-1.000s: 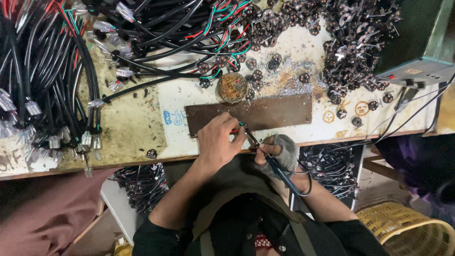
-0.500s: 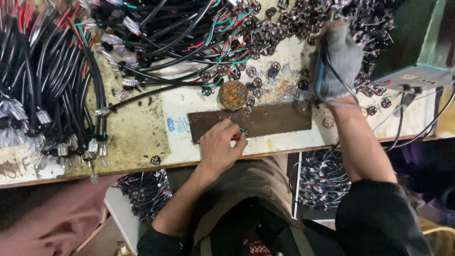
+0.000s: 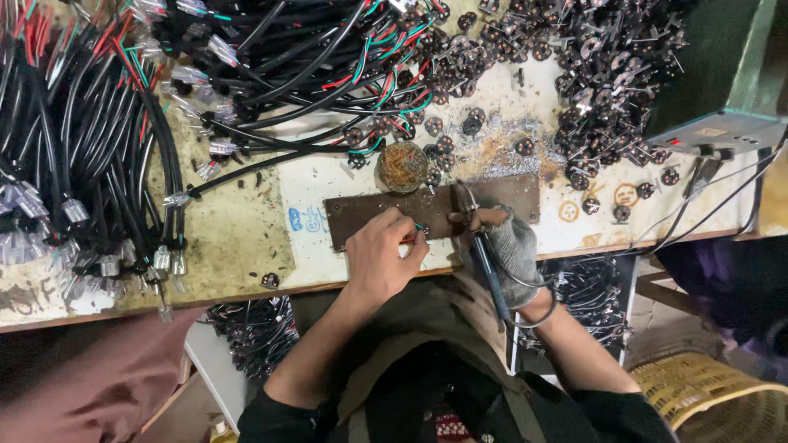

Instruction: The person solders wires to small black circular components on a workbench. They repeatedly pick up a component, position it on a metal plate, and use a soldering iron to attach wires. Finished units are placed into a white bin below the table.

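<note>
My left hand (image 3: 384, 256) rests on the front edge of a brown metal plate (image 3: 361, 215) and pinches the coloured wire ends (image 3: 417, 233) of a cable on it. My right hand (image 3: 507, 244), in a grey fingerless glove, grips a soldering iron (image 3: 481, 246) like a pen. The iron's tip (image 3: 461, 194) sits over the plate, just right of the wire ends. A round tin of brownish flux (image 3: 402, 167) stands right behind the plate.
Bundles of black cables with red, green and white leads (image 3: 271, 57) cover the bench's left and back. Several small black plug inserts (image 3: 607, 66) are piled at the back right. A grey box (image 3: 722, 131) sits far right, a woven basket (image 3: 714, 394) below.
My right hand came back from the pile of plug inserts at the back right to the plate, with the soldering iron in it. My left hand stayed at the plate.
</note>
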